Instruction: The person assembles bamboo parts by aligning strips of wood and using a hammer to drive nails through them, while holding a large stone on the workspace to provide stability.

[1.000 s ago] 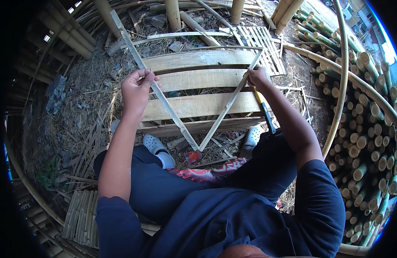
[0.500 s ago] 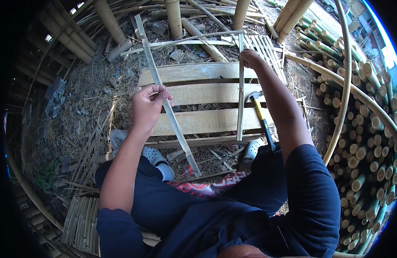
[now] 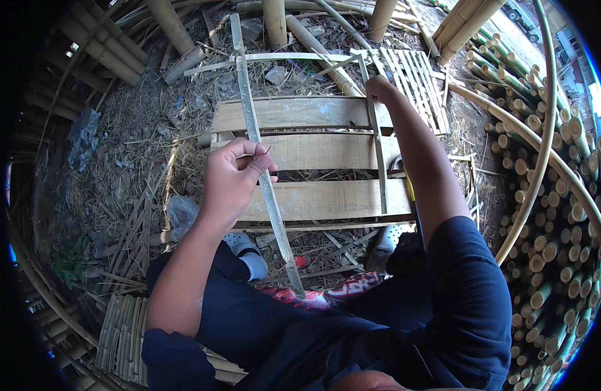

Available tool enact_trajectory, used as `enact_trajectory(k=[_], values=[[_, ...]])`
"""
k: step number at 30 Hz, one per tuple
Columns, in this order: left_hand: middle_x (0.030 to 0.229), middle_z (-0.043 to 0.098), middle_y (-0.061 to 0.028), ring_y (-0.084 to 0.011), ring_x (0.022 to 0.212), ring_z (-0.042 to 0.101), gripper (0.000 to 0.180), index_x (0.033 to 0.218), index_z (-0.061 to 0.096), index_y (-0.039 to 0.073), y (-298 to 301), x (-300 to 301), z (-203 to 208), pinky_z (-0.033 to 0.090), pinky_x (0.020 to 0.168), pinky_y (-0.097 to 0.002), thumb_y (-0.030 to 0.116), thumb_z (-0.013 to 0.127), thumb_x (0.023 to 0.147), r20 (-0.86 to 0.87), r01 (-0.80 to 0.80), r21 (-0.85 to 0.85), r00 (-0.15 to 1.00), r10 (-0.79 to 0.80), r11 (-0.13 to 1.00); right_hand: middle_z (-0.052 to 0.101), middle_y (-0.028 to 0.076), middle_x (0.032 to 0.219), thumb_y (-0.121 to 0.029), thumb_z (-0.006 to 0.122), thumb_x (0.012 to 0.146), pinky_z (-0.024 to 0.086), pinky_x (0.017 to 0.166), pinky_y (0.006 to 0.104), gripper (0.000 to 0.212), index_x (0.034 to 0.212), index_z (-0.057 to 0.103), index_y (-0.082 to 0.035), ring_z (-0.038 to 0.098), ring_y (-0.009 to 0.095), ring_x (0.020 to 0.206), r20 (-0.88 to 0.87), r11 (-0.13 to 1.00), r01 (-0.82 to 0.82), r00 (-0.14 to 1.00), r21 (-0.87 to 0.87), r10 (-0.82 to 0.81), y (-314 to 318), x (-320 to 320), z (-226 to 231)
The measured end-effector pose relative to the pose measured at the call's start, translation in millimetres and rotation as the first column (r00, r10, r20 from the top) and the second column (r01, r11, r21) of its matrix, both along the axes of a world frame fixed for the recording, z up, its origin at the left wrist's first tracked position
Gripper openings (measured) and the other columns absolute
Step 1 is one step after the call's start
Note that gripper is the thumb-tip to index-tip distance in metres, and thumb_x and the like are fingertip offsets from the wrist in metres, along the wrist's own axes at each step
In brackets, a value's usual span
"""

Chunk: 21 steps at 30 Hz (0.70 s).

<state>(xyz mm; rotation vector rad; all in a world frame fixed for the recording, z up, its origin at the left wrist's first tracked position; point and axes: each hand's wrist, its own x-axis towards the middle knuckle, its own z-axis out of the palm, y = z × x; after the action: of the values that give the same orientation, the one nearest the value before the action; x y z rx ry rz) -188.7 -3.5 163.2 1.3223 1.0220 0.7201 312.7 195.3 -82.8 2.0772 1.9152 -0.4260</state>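
Note:
My left hand (image 3: 234,177) is shut on a long flat bamboo strip (image 3: 255,133) that runs from the far ground down to my knees. Between the fingertips of that hand is something thin like a nail, too small to be sure. My right hand (image 3: 378,88) reaches farther out and grips the top of a second bamboo strip (image 3: 378,156), which stands nearly straight over a pallet of pale wooden planks (image 3: 313,199). A third strip (image 3: 281,57) lies crosswise at the far ends of the two. My legs in dark trousers fill the lower middle.
Cut bamboo poles (image 3: 554,215) are stacked end-on at the right, with a long curved pole (image 3: 541,150) in front. Thick bamboo posts (image 3: 170,26) lean at the back. A woven slat panel (image 3: 414,78) lies beyond the pallet. Split slats (image 3: 121,332) and dry straw cover the ground at left.
The two strips formed a V meeting near my knees; my right hand has swung its strip upright and away, and my left hand has slid lower along its strip.

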Motion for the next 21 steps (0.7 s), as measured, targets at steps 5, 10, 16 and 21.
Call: enact_trajectory(k=[5,10,16,21], values=[[0.100,0.065,-0.0095,-0.0176,0.087,0.070,0.006,0.101,0.065,-0.005,0.0,2.8,-1.9,0.064,0.076,-0.0337,-0.002,0.063,0.096,0.036,0.021,0.026,0.999,-0.022,0.999,0.070,0.018,0.082,-0.015,0.063,0.084,0.053,0.060,0.0419,0.022,0.091,0.070,0.004,0.070,0.028,0.073,-0.267,0.896,0.441,0.870,0.047,-0.414,-22.5,-23.6,34.4],[0.098,0.066,-0.0095,-0.0176,0.086,0.070,0.006,0.100,0.065,-0.005,-1.3,3.9,-2.7,0.064,0.076,-0.0334,0.000,0.064,0.096,0.002,0.040,0.053,0.999,-0.040,0.998,0.070,0.017,0.080,-0.025,0.068,0.086,0.053,0.066,0.0409,0.029,0.088,0.071,0.004,0.069,0.028,0.077,-0.457,0.743,0.663,0.689,0.086,-0.562,-61.2,-56.4,73.1],[0.091,0.069,-0.0104,-0.0164,0.080,0.071,0.010,0.101,0.065,-0.005,0.7,8.5,-8.3,0.062,0.072,-0.0310,0.003,0.068,0.095,0.003,0.039,0.083,0.999,-0.039,0.996,0.060,0.026,0.123,-0.061,0.076,0.081,0.055,0.092,0.0423,0.076,0.129,0.060,-0.005,0.067,0.037,0.108,-0.331,0.825,0.497,0.852,0.268,-0.405,-126.3,-100.9,106.4],[0.084,0.072,-0.0113,-0.0156,0.072,0.070,0.012,0.101,0.065,-0.006,-8.5,23.7,13.3,0.060,0.069,-0.0284,0.003,0.069,0.094,0.002,0.063,0.047,0.998,-0.063,0.997,0.046,0.029,0.136,-0.046,0.083,0.075,0.052,0.102,0.0456,0.094,0.151,0.040,-0.009,0.056,0.042,0.124,-0.267,0.956,0.249,0.942,0.158,-0.201,-204.0,-139.5,116.6]])
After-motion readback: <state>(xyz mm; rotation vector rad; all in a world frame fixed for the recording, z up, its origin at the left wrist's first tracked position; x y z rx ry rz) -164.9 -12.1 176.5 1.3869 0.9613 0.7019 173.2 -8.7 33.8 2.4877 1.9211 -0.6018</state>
